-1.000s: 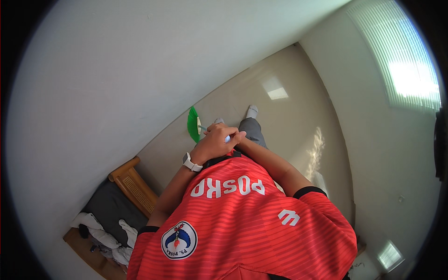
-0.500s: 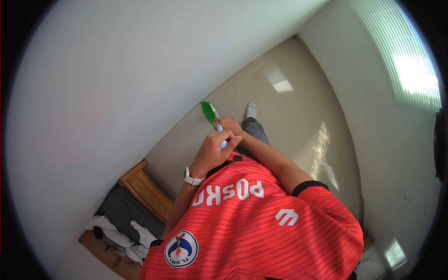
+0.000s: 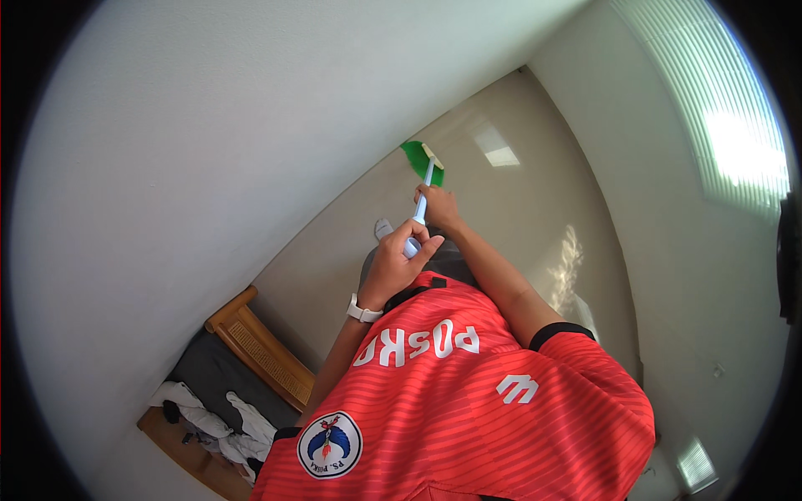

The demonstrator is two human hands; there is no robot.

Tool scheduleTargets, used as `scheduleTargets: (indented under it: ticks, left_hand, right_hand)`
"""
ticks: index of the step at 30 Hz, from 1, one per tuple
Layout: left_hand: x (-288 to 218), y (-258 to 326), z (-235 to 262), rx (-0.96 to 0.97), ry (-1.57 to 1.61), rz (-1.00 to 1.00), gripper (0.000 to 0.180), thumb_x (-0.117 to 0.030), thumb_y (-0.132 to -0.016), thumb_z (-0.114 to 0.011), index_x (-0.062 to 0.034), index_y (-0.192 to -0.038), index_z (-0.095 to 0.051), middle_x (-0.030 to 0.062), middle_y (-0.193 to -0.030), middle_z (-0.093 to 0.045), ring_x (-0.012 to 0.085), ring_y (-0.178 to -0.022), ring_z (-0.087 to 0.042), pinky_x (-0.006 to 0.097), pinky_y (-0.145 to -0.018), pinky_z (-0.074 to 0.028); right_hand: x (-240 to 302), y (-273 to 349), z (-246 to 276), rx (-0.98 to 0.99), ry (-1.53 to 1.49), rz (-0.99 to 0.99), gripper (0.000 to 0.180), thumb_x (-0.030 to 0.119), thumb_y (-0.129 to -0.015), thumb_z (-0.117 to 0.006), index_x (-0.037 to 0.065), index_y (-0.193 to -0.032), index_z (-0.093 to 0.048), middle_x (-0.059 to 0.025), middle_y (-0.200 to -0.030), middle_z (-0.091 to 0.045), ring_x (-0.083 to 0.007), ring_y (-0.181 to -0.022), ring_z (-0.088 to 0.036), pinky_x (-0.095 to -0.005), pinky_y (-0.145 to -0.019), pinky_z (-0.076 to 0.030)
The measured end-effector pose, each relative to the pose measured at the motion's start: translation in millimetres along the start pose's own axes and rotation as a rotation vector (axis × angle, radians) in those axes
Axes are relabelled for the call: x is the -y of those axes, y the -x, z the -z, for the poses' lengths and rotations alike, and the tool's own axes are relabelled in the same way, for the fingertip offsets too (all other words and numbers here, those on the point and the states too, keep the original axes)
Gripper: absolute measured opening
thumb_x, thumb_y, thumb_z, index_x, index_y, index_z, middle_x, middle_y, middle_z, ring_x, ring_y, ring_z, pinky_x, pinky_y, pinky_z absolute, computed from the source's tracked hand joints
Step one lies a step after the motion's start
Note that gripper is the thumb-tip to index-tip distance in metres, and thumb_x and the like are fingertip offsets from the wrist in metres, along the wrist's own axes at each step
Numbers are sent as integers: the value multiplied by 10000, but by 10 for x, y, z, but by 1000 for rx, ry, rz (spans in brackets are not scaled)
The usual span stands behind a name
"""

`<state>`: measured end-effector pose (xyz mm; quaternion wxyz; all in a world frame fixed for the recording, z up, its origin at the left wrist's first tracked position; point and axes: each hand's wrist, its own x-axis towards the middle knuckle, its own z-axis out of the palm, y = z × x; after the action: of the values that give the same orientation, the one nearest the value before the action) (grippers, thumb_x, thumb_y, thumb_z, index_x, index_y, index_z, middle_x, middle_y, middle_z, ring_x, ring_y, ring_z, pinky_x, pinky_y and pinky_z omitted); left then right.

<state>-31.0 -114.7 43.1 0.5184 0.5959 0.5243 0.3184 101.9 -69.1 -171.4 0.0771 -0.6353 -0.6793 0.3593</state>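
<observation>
Both of my hands grip a broom (image 3: 429,173) with a pale blue handle and a head of green bristles. My left hand (image 3: 399,257), a white watch at its wrist, is wrapped round the top end of the handle near my waist. Farther down the handle, my right hand (image 3: 439,205) is closed round it. The green bristles (image 3: 418,159) rest on the floor beside the foot of the left wall, out ahead of my hands. Part of the lower handle is hidden behind my right hand.
Pale glossy floor (image 3: 510,217) carries patches of sunlight. A long white wall (image 3: 209,142) runs along the left, another (image 3: 668,275) along the right. At the lower left stands a wooden bench (image 3: 263,355) with a dark cushion and white cloth (image 3: 251,426). My socked foot (image 3: 383,228) shows near the left wall.
The broom head has moved forward and right along the wall. My right hand has reached farther ahead, and the left has shifted slightly right. A socked foot now shows left of the hands rather than right.
</observation>
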Motion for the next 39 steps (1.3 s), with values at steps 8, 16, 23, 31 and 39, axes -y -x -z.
scheduleTargets:
  ticks: [8, 16, 23, 31, 39]
  left_hand:
    - [71, -235, -307, 60, 171, -9, 216, -169, -921, -718, -35, -960, -553, 6, -832, -597, 80, -750, -538, 249, -701, -453]
    - [-406, -554, -323, 180, 131, -269, 278, -140, -845, -788, -50, -986, -566, 47, -865, -643, 171, -897, -667, 341, -907, -480]
    - [-565, -663, -286, 164, 189, -413, 215, -80, -852, -766, -49, -852, -554, 18, -733, -593, 159, -785, -646, 387, -986, -477]
    - [-308, -610, -349, 149, 301, -188, 267, -64, -882, -700, -20, -712, -499, 18, -677, -542, 115, -674, -505, 311, -831, -464]
    - [93, -612, -410, 72, 263, -257, 229, -40, -869, -640, 8, -687, -510, 43, -673, -552, 162, -697, -545, 360, -943, -469]
  right_hand:
    - [-466, -145, 413, -204, -18, -197, 207, 160, -846, -626, 166, -1049, -663, -136, -1003, -660, -362, -915, -663, -533, -764, -453]
    - [-533, -249, 1259, -275, 50, 15, 157, 202, -819, -663, 112, -947, -678, -155, -837, -677, -370, -814, -675, -499, -686, -513]
    - [-292, -179, 1556, 134, 27, 68, 193, 190, -816, -633, 94, -977, -679, -178, -975, -709, -365, -949, -677, -468, -763, -532]
    - [-463, -233, 1068, 249, -31, 46, 239, 207, -813, -644, 99, -1026, -637, -167, -1020, -697, -381, -1000, -657, -488, -793, -522]
    - [-815, -380, 894, -99, -38, -126, 260, 167, -847, -645, 122, -1091, -568, -186, -987, -675, -403, -963, -653, -516, -786, -517]
